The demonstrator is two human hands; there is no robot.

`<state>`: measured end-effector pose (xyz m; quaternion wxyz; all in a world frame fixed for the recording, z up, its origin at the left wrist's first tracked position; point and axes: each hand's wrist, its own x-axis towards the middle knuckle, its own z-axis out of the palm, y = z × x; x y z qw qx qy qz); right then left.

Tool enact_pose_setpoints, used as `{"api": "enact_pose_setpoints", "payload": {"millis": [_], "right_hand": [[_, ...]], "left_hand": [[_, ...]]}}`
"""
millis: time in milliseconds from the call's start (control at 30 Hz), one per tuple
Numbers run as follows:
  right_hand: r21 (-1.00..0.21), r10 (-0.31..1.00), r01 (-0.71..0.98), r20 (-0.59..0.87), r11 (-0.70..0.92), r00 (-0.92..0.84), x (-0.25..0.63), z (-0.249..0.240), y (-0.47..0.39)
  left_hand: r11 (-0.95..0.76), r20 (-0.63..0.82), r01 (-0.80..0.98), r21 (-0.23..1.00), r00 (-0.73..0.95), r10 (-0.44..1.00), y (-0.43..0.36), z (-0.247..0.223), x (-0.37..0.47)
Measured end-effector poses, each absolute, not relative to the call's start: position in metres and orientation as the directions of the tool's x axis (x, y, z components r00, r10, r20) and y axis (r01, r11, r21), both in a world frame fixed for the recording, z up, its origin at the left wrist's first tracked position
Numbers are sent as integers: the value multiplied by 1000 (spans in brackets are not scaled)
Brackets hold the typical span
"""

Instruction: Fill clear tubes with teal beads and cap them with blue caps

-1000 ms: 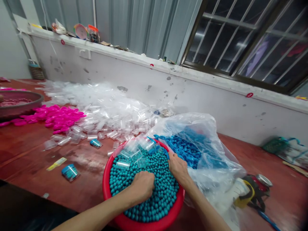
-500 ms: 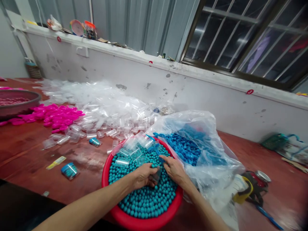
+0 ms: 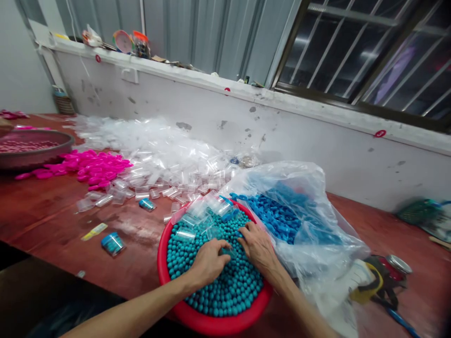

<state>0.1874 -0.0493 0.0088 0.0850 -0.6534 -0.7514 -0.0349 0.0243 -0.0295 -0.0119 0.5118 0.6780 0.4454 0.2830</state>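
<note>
A red basin (image 3: 164, 263) holds many teal balls (image 3: 218, 300), with several clear plastic containers (image 3: 185, 234) lying on the balls at its far left. Over the middle of the basin, my left hand (image 3: 210, 260) is closed on a clear container (image 3: 230, 252), mostly hidden by the fingers. My right hand (image 3: 259, 246) is over the basin's right side, fingers curled above the balls; a small blue bit shows at its fingertips, too hidden to make out. Blue caps (image 3: 275, 216) fill a clear plastic bag (image 3: 317, 244) just right of the basin.
Clear containers (image 3: 158, 150) are heaped behind, beside pink caps (image 3: 98, 166) and a brown basin (image 3: 35, 157) of pink balls. Two blue-capped containers (image 3: 112, 244) and a yellow strip (image 3: 94, 232) lie left. A tape dispenser (image 3: 373, 284) stands right.
My left hand has turned more palm-down over the container. My right fingers have curled and drawn back a little. The whole view has shifted, and something brown now shows over the far-left basin.
</note>
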Motion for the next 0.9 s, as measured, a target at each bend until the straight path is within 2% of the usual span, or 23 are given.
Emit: {"api": "enact_pose_setpoints", "payload": {"millis": [200, 300, 367, 500, 633, 767, 833, 900], "right_hand": [[-386, 985, 918, 171, 96, -31, 189, 6, -55], [-434, 990, 898, 138, 71, -12, 188, 5, -56], [-440, 992, 895, 122, 73, -21, 186, 4, -55], [-462, 993, 882, 113, 89, -41, 185, 3, -54], [-413, 987, 902, 141, 129, -77, 186, 10, -54], [-207, 989, 968, 65, 141, -130, 190, 14, -57], [-142, 994, 984, 0, 105, -106, 191, 9, -57], [-146, 997, 987, -31, 65, -71, 189, 0, -57]], "left_hand": [[87, -217, 309, 947, 418, 882, -26, -12, 35], [-86, -63, 333, 939, 413, 908, -31, -11, 29], [-238, 37, 403, 884, 446, 894, -34, -9, 21], [-332, -9, 598, 730, 493, 870, -36, 1, 2], [-503, -38, 637, 585, 641, 767, -36, 15, -12], [-571, -164, 662, 485, 710, 684, -36, 17, -16], [-435, -205, 684, 586, 644, 737, -36, 14, -13], [-216, -262, 656, 723, 550, 793, -35, 9, -5]]}}
